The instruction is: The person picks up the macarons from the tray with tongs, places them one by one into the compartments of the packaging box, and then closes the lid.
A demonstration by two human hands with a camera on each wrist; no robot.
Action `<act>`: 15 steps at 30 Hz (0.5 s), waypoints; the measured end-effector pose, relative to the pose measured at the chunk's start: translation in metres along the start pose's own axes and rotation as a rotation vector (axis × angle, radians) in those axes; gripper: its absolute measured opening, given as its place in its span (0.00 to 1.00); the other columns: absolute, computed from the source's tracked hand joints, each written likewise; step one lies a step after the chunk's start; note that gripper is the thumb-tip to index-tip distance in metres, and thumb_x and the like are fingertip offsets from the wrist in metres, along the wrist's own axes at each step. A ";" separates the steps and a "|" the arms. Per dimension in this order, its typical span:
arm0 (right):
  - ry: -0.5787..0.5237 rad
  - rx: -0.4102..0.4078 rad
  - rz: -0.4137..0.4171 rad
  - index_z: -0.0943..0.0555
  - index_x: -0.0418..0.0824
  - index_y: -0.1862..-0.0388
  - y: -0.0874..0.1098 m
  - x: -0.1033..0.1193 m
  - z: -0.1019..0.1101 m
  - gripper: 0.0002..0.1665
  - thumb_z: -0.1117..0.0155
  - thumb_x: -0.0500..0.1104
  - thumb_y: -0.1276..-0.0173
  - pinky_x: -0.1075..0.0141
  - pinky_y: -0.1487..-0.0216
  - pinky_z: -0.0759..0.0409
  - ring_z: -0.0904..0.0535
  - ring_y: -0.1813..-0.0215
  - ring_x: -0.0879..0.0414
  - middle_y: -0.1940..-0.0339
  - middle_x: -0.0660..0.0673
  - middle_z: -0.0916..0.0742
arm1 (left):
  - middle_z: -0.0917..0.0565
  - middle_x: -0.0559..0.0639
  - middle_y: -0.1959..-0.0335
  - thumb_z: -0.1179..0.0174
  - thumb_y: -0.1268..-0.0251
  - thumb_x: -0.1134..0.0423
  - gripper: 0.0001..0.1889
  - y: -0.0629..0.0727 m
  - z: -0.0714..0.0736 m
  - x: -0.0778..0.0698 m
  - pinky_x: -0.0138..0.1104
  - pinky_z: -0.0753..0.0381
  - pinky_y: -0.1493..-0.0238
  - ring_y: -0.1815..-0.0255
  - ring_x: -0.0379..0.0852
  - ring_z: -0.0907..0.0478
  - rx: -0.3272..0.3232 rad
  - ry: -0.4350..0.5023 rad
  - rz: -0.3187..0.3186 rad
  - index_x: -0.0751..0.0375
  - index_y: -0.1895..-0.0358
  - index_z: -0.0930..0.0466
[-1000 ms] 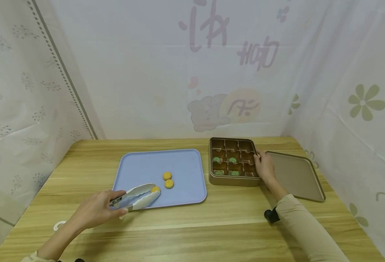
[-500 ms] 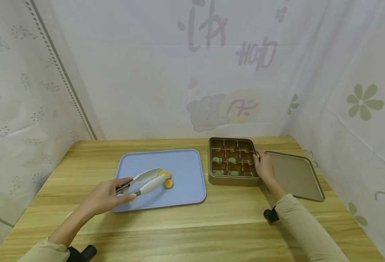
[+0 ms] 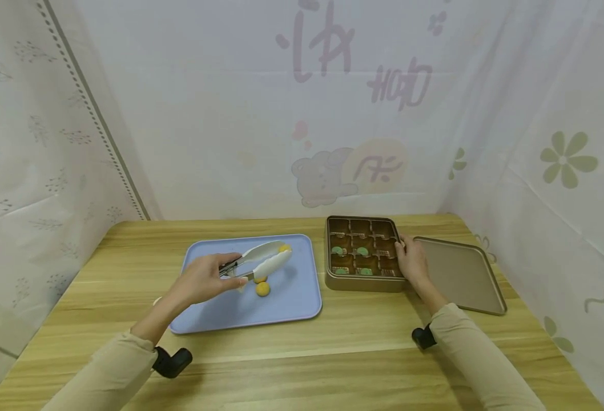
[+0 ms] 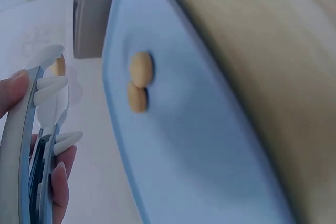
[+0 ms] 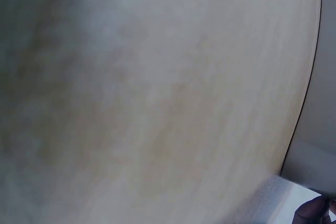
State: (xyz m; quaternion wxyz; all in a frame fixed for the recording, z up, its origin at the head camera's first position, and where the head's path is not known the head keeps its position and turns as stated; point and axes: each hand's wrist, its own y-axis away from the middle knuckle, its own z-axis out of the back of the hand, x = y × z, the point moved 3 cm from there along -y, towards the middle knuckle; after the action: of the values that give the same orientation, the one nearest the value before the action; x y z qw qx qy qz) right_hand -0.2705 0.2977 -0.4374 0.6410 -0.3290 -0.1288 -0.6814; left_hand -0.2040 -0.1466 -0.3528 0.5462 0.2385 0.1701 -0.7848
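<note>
My left hand (image 3: 206,278) pinches a pair of tongs (image 3: 266,261) with white scalloped tips and metal arms, held above the blue tray. Between the tips sits a small round yellow cookie (image 3: 284,248), which the left wrist view shows raised off the tray. Two more cookies lie together on the blue tray (image 3: 302,297); the nearer cookie (image 3: 263,289) is in full view, the other partly behind the tongs. My right hand (image 3: 413,261) grips the right side of a bronze square tin (image 3: 366,283). A brown divided insert fills the tin, with green round pieces in several compartments.
Right of the tin, partly behind my right forearm, lies its flat bronze lid (image 3: 461,277). All of it stands on a wooden table (image 3: 302,365). Printed white curtains (image 3: 220,142) enclose the back and both sides.
Carrying the cookie in the tongs, my left hand has risen and moved right and away from me, over the tray. My right hand has stayed on the tin.
</note>
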 end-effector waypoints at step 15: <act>0.010 0.002 -0.008 0.31 0.29 0.37 -0.001 0.001 -0.001 0.23 0.52 0.40 0.25 0.48 0.58 0.29 0.27 0.57 0.40 0.58 0.30 0.20 | 0.42 0.42 0.92 0.34 0.45 0.48 0.34 -0.057 -0.021 -0.034 0.30 0.45 0.85 0.90 0.38 0.47 0.064 0.047 0.039 0.57 0.35 0.30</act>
State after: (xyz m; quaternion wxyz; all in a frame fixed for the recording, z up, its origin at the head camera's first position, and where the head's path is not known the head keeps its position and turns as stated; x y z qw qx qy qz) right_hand -0.2712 0.2971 -0.4373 0.6394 -0.3245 -0.1276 -0.6852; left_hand -0.2436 -0.0889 -0.3509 0.5492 0.2774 0.1531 -0.7733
